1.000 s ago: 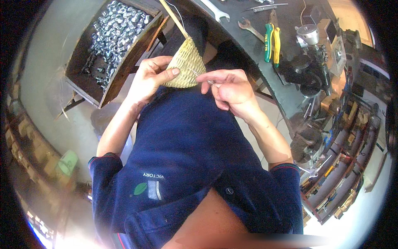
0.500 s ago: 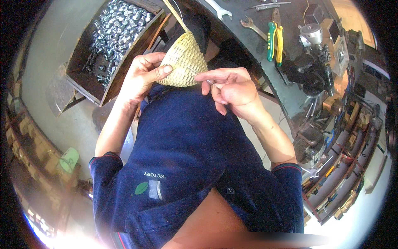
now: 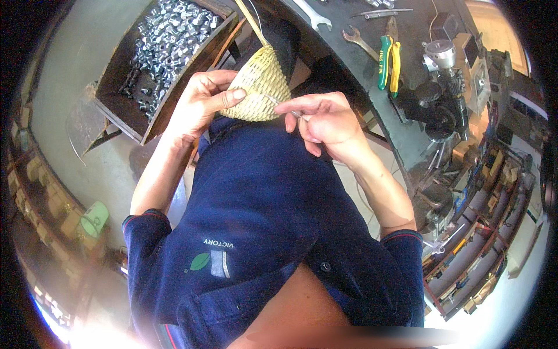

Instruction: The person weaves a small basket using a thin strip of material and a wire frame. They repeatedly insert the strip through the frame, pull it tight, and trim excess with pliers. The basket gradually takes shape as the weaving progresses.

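Observation:
A pale woven bamboo basket point(image 3: 260, 87), cone-shaped with a stick handle point(image 3: 251, 22) running up from its narrow end, is held over my lap. My left hand point(image 3: 203, 102) grips its left side, thumb pressed on the outer weave and fingers behind, partly hidden. Against its lower right side, my right hand point(image 3: 325, 122) pinches a thin metal needle-like piece point(image 3: 295, 114) between thumb and fingers. The tip of that piece lies by the weave; whether it passes through cannot be told. A fine wire point(image 3: 257, 13) curves beside the handle.
A wooden box point(image 3: 119, 119) of metal nuts point(image 3: 174, 43) stands at the left. On the dark bench point(image 3: 372, 110) at the right lie wrenches point(image 3: 314, 16), green-and-yellow pliers point(image 3: 389, 64) and black gears point(image 3: 433, 107). Shelving point(image 3: 482, 244) lines the right; a green bin point(image 3: 94, 219) sits at the left.
The bench and box appear shifted slightly right and down in the view. Both hands keep their hold, and the right fingers have shifted only slightly by the basket.

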### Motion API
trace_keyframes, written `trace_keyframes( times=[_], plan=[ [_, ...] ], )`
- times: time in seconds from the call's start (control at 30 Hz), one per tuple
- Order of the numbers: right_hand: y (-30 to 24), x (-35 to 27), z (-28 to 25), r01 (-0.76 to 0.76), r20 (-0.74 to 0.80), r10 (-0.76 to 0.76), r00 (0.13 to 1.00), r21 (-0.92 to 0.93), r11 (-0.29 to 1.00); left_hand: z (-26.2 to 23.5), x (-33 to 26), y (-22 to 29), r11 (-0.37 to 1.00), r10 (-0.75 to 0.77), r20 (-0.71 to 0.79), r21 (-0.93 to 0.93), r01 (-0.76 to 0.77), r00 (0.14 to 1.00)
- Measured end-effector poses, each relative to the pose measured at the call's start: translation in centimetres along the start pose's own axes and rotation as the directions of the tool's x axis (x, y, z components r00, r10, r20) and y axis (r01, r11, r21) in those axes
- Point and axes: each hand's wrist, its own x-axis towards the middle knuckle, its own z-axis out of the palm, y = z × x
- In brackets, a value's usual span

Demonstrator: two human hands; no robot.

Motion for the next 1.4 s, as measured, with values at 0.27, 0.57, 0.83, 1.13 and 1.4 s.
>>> trace_keyframes(
  times=[0.27, 0.57, 0.83, 1.13, 1.4],
  plan=[
    [-0.2, 0.7, -0.2, -0.063, -0.026, 0.063, 0.998, -0.018, 0.998, 0.5, 0.2, -0.4, 0.997, 0.072, -0.019, 0.018, -0.072, 0.997],
    [0.7, 2.1, -0.7, -0.098, -0.043, 0.094, 0.995, -0.098, 0.990, 0.8, 0.5, -0.8, 0.984, 0.098, -0.036, 0.152, -0.092, 0.994],
    [0.6, 3.4, -0.3, -0.085, -0.058, 0.077, 0.995, -0.161, 0.983, 1.9, 0.9, -1.9, 0.926, 0.126, -0.071, 0.365, -0.092, 0.990],
    [2.9, 5.6, -1.7, 0.147, -0.029, -0.183, 0.983, -0.485, 0.862, 0.1, 2.5, -2.6, 0.906, -0.195, 0.070, -0.368, 0.207, 0.978],
    [3.6, 7.7, -3.0, 0.140, 0.033, -0.141, 0.989, -0.480, 0.866, -0.1, 5.8, -5.5, 0.986, -0.162, 0.219, 0.008, 0.164, 0.962]
  ],
)
